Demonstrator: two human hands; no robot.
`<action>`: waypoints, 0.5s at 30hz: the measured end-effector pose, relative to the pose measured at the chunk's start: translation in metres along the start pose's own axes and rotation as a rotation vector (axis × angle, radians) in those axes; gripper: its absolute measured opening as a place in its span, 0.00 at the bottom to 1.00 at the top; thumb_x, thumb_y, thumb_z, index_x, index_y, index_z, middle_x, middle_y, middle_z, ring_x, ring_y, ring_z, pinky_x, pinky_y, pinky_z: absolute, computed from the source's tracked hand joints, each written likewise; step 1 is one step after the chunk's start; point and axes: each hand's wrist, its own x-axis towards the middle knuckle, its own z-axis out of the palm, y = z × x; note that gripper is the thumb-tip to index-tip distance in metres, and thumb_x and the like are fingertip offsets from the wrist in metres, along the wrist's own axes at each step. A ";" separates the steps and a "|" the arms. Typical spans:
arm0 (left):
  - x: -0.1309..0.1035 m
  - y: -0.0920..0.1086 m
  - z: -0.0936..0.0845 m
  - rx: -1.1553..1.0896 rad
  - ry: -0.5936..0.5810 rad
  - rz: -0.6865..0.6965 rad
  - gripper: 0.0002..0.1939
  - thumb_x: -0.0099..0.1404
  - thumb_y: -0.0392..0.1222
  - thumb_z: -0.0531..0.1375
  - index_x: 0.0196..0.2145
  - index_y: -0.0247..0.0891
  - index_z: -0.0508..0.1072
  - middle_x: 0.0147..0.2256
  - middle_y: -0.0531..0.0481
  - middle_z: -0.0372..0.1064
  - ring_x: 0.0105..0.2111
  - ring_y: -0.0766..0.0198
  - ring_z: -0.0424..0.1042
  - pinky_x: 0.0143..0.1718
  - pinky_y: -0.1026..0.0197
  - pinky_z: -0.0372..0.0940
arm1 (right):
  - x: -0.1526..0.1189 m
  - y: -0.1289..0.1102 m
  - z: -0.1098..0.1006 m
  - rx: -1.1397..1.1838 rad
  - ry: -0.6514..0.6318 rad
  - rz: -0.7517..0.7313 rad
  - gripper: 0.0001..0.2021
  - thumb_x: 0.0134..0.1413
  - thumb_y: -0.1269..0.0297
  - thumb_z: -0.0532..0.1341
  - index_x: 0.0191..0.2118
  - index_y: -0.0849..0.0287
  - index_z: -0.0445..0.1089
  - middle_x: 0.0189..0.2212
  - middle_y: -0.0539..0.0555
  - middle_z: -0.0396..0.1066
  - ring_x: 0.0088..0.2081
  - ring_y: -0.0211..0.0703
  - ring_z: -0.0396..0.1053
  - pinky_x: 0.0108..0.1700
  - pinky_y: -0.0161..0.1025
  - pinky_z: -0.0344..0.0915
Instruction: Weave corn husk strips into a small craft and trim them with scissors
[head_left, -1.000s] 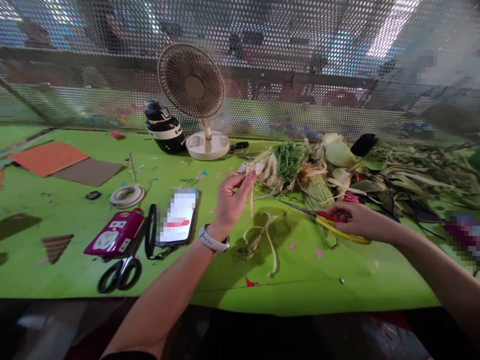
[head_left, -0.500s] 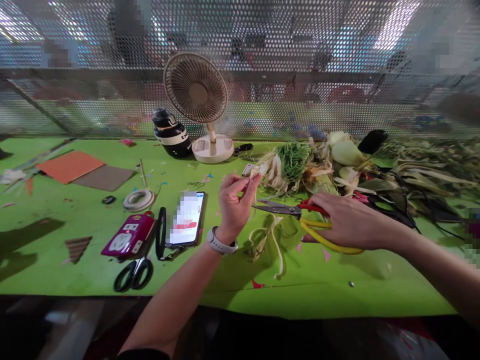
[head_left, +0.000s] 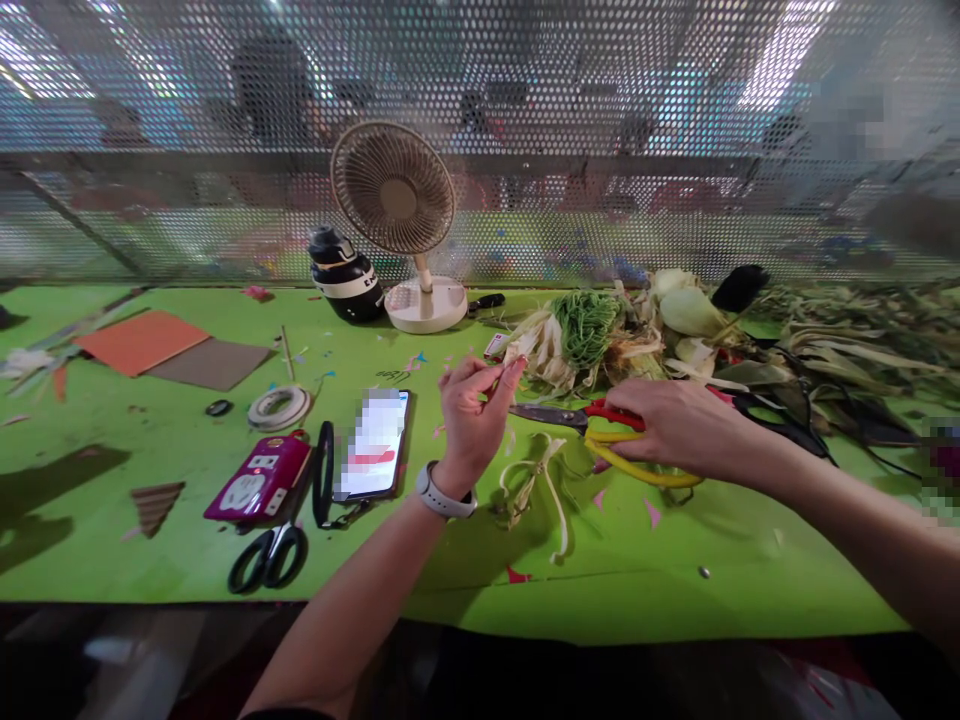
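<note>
My right hand (head_left: 667, 425) grips scissors (head_left: 622, 447) with red and yellow handles. Their blades look nearly closed and point left, with the tips near my left fingers. My left hand (head_left: 478, 410), with a pale watch band (head_left: 442, 492) at the wrist, pinches a small pale piece (head_left: 513, 353) between thumb and fingers; its shape is mostly hidden. Behind it lie pale husk strips (head_left: 547, 345) and a green stringy bundle (head_left: 590, 328). Below the blades, a knotted bunch of pale strips (head_left: 538, 470) rests on the green table (head_left: 465, 575).
A fan (head_left: 426, 305) and a black bottle (head_left: 349, 288) stand at the back. On the left lie a phone (head_left: 373, 445), a purple case (head_left: 261, 478), black-handled scissors (head_left: 268, 560), a tape roll (head_left: 278, 405) and an orange sheet (head_left: 142, 340). Dried husks (head_left: 847, 340) cover the right back.
The scissors and my right hand have shifted slightly left, and the blades have closed further. My left hand still pinches the pale piece. The whole view has moved a little.
</note>
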 end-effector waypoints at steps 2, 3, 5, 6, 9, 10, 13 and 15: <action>0.002 0.000 -0.001 -0.027 0.019 0.016 0.12 0.60 0.46 0.61 0.21 0.40 0.74 0.22 0.54 0.57 0.26 0.67 0.59 0.31 0.63 0.58 | -0.001 0.005 0.002 -0.002 0.011 0.010 0.15 0.52 0.49 0.59 0.34 0.56 0.68 0.31 0.53 0.72 0.31 0.44 0.68 0.30 0.36 0.55; 0.004 0.000 -0.001 -0.059 0.030 0.015 0.11 0.60 0.45 0.61 0.22 0.40 0.74 0.23 0.54 0.58 0.26 0.67 0.59 0.31 0.63 0.59 | -0.002 0.009 0.004 0.004 0.019 0.034 0.16 0.52 0.48 0.59 0.34 0.56 0.68 0.31 0.53 0.72 0.30 0.44 0.68 0.30 0.36 0.55; 0.007 -0.002 -0.001 -0.161 0.034 -0.029 0.09 0.60 0.43 0.61 0.24 0.39 0.75 0.26 0.53 0.61 0.29 0.67 0.62 0.32 0.64 0.60 | -0.005 0.020 0.012 0.020 0.033 0.109 0.18 0.51 0.45 0.59 0.35 0.57 0.69 0.32 0.54 0.73 0.30 0.44 0.68 0.29 0.36 0.55; 0.008 -0.003 0.000 -0.232 0.017 -0.077 0.08 0.59 0.43 0.62 0.25 0.39 0.75 0.27 0.53 0.64 0.30 0.67 0.64 0.33 0.64 0.61 | -0.008 0.026 0.018 0.031 0.029 0.150 0.20 0.50 0.44 0.58 0.35 0.57 0.70 0.32 0.54 0.73 0.30 0.45 0.68 0.28 0.36 0.55; 0.008 -0.007 0.004 -0.448 -0.129 -0.275 0.09 0.59 0.46 0.61 0.30 0.38 0.75 0.28 0.52 0.70 0.29 0.67 0.70 0.30 0.64 0.65 | -0.020 0.049 0.041 0.025 0.003 0.232 0.23 0.49 0.41 0.58 0.38 0.57 0.72 0.34 0.55 0.74 0.32 0.47 0.70 0.29 0.37 0.58; 0.006 -0.008 0.006 -0.490 -0.179 -0.328 0.10 0.59 0.47 0.61 0.31 0.37 0.74 0.27 0.52 0.71 0.27 0.68 0.70 0.29 0.64 0.65 | -0.024 0.057 0.049 0.013 -0.003 0.258 0.24 0.49 0.40 0.57 0.37 0.58 0.72 0.34 0.56 0.74 0.32 0.49 0.71 0.30 0.38 0.59; 0.001 -0.008 0.010 -0.515 -0.258 -0.383 0.12 0.59 0.49 0.62 0.30 0.36 0.73 0.24 0.53 0.70 0.22 0.70 0.69 0.25 0.66 0.66 | -0.037 0.074 0.063 -0.026 -0.039 0.264 0.22 0.53 0.44 0.55 0.38 0.59 0.73 0.36 0.59 0.74 0.36 0.52 0.71 0.34 0.41 0.62; -0.003 -0.006 0.012 -0.505 -0.283 -0.384 0.12 0.59 0.49 0.61 0.29 0.36 0.71 0.23 0.55 0.69 0.21 0.71 0.68 0.24 0.67 0.66 | -0.041 0.078 0.061 -0.026 -0.057 0.216 0.19 0.55 0.50 0.55 0.42 0.58 0.73 0.38 0.59 0.74 0.38 0.52 0.72 0.36 0.41 0.63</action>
